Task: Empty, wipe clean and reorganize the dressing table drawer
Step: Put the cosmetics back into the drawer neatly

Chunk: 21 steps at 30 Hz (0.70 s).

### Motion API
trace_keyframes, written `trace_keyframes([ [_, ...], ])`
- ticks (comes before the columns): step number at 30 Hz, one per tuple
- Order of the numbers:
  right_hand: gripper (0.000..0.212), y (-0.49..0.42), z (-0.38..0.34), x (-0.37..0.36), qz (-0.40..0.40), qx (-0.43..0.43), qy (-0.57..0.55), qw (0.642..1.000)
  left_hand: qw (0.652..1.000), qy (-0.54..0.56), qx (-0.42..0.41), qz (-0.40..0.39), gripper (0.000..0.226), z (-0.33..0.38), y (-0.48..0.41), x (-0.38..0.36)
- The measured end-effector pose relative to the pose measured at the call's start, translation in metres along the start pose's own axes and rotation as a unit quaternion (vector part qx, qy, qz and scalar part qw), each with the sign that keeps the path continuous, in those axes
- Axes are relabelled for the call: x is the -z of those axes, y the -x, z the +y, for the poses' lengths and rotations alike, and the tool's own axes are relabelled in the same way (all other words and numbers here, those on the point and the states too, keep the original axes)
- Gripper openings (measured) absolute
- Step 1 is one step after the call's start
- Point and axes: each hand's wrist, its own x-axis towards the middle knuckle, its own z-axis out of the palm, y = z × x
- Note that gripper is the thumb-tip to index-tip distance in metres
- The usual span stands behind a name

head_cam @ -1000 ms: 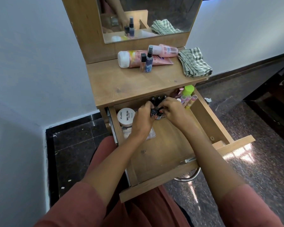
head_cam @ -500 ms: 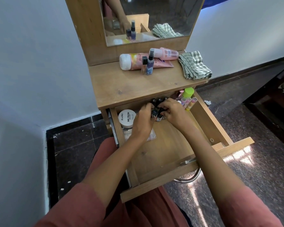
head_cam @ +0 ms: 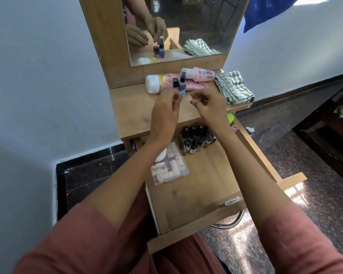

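Note:
The wooden drawer [head_cam: 204, 186] is pulled out below the dressing table top [head_cam: 131, 107]. Several dark nail polish bottles [head_cam: 196, 138] stand in rows at the drawer's back. A clear plastic case [head_cam: 169, 168] of small pale pieces lies at its left, with a white jar [head_cam: 161, 155] partly hidden under my left forearm. My left hand [head_cam: 164, 111] and my right hand [head_cam: 209, 107] hover over the table top with fingers loosely curled and nothing in them. The left fingertips are just short of a blue spray bottle [head_cam: 182, 85].
On the top lie a pink tube [head_cam: 160, 83], a pink bottle [head_cam: 201, 73], a small black-capped bottle [head_cam: 174, 84] and a folded checked cloth [head_cam: 234, 88]. A green cap [head_cam: 230, 117] and a lip balm [head_cam: 234, 127] show at the drawer's right side. The mirror [head_cam: 186, 26] stands behind.
Both hands have left the nail polish bottles in the drawer and risen to the table top near the spray bottle. The bottles now stand grouped at the drawer's back.

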Motion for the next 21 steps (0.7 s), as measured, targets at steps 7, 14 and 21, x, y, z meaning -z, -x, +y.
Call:
trace_keyframes([
  [7,0.035,-0.046,-0.012,-0.013,0.023,0.029,-0.029,0.999,0.998,-0.068,0.015,0.001,0.035,-0.006,-0.051,0.001],
  [14,0.021,-0.055,-0.008,-0.019,-0.002,0.029,-0.019,0.999,0.997,-0.064,0.024,-0.039,0.028,-0.007,-0.053,-0.006],
  [21,0.022,-0.044,-0.01,-0.003,0.011,0.003,-0.037,0.999,0.999,-0.033,0.023,-0.026,0.02,0.005,-0.042,0.002],
])
